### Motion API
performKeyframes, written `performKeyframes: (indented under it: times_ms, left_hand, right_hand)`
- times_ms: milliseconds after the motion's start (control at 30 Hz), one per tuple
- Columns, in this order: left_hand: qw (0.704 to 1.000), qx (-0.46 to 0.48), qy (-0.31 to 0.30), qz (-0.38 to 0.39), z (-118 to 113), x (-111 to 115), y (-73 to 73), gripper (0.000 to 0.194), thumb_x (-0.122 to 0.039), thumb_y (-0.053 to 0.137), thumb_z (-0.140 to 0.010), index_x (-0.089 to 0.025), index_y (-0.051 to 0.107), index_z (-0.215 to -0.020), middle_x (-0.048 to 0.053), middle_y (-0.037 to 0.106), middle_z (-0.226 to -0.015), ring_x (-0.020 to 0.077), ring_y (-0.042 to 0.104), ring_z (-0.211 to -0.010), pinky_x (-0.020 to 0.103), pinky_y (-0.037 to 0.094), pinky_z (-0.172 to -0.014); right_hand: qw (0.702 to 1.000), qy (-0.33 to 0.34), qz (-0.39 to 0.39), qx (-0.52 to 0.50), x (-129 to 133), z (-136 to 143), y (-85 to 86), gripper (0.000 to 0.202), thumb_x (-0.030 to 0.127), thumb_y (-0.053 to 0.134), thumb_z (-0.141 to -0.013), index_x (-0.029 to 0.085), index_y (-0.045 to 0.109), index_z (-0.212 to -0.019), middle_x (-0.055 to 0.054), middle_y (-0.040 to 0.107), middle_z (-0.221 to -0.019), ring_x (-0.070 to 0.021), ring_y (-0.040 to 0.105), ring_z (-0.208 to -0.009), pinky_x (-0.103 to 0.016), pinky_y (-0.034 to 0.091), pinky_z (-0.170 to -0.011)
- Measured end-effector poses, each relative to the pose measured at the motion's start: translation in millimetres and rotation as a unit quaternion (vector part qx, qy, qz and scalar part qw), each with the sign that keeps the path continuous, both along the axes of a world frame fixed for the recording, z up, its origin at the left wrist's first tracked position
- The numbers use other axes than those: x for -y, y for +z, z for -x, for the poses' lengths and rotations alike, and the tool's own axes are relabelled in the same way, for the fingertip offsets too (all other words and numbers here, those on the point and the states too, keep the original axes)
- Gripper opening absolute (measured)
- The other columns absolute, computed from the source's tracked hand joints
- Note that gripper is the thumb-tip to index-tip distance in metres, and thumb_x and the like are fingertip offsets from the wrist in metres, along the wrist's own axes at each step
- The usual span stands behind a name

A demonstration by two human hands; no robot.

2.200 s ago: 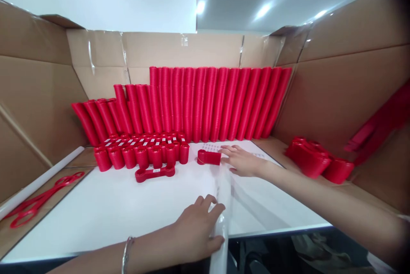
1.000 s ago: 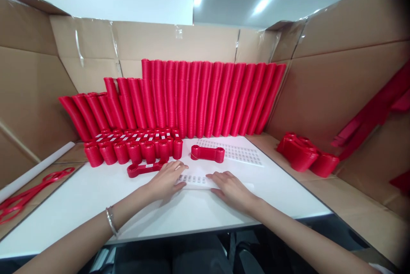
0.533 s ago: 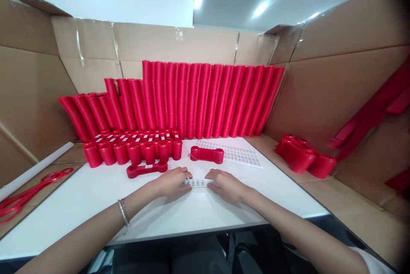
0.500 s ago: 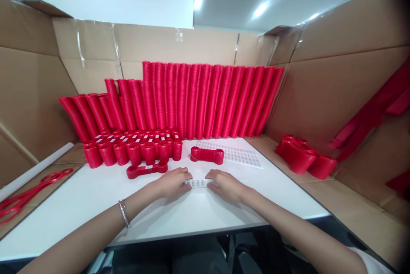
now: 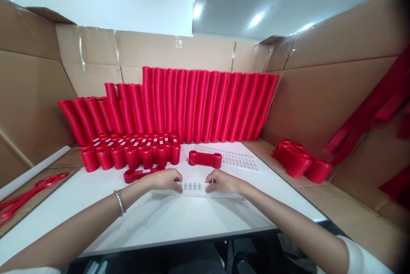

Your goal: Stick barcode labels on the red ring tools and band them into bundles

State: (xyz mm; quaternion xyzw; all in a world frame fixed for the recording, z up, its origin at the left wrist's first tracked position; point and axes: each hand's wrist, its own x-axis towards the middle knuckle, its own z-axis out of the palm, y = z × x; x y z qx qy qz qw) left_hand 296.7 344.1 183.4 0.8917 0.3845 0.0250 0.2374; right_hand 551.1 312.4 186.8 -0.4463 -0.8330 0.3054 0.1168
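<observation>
Between my two hands, a white strip of printed labels (image 5: 193,187) is held just over the white tabletop. My left hand (image 5: 168,179) pinches it on the left side, thumb below and fingers on top. My right hand (image 5: 222,181) grips it the same way on the right. The ends of the strip run on behind both hands. Beside my left hand lies a flat red bundle with a white label (image 5: 141,173). Just beyond my hands is another red bundle (image 5: 205,159), rounded at both ends, with no label visible on it.
A larger label sheet (image 5: 240,159) lies at the back right. Rows of short red stacks with white labels (image 5: 131,154) stand at left, before tall red stacks (image 5: 208,105) along the cardboard wall (image 5: 153,52). More red bundles (image 5: 297,161) sit at right. Red loops (image 5: 35,190) and a white roll (image 5: 35,171) lie at left.
My hands have moved slightly apart along the label strip, so more of its printed part shows. The strip looks raised and tilted more. The view has shifted a little.
</observation>
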Motion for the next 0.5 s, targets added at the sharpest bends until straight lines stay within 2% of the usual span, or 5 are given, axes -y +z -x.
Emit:
performKeyframes:
  times_ms: [167, 233, 367, 500]
  left_hand:
    - [0.999, -0.013, 0.037, 0.018, 29.9, -3.4, -0.9, 0.023, -0.036, 0.059, -0.063, -0.017, 0.048, -0.057, -0.004, 0.042, -0.055, 0.0143, 0.039, -0.051, 0.024, 0.024, -0.044]
    - [0.998, -0.019, 0.056, 0.017, 37.4, -2.4, -2.2, 0.025, -0.036, 0.059, -0.063, -0.017, 0.045, -0.055, -0.004, 0.039, -0.053, 0.0142, 0.038, -0.050, 0.025, 0.022, -0.043]
    - [0.995, -0.024, 0.096, -0.008, 42.5, -0.1, -8.3, 0.026, -0.035, 0.061, -0.062, -0.017, 0.044, -0.055, -0.003, 0.040, -0.055, 0.0155, 0.041, -0.052, 0.025, 0.023, -0.044]
    - [0.992, -0.008, 0.113, -0.049, 41.8, 8.9, -11.3, 0.018, -0.031, 0.061, -0.063, -0.017, 0.050, -0.067, -0.001, 0.048, -0.066, 0.0198, 0.048, -0.063, 0.025, 0.031, -0.051]
  right_hand:
    - [0.999, -0.029, -0.021, -0.021, 0.2, -12.2, -7.7, 0.017, 0.023, 0.061, -0.071, 0.011, 0.060, -0.083, 0.000, 0.056, -0.070, -0.0120, 0.050, -0.063, -0.021, 0.037, -0.056]
    - [0.998, -0.031, -0.045, -0.027, 0.3, -14.6, -12.4, 0.017, 0.023, 0.061, -0.072, 0.012, 0.060, -0.084, -0.002, 0.057, -0.076, -0.0138, 0.052, -0.069, -0.023, 0.040, -0.061]
    - [0.992, -0.033, -0.123, -0.025, 4.2, -19.6, -23.3, 0.018, 0.025, 0.059, -0.076, 0.015, 0.065, -0.091, -0.006, 0.056, -0.090, -0.0180, 0.052, -0.085, -0.029, 0.041, -0.078]
    - [0.979, -0.023, -0.202, -0.002, 15.4, -25.6, -33.5, 0.029, 0.026, 0.044, -0.088, 0.023, 0.061, -0.111, -0.007, 0.051, -0.097, -0.0199, 0.047, -0.094, -0.036, 0.038, -0.085]
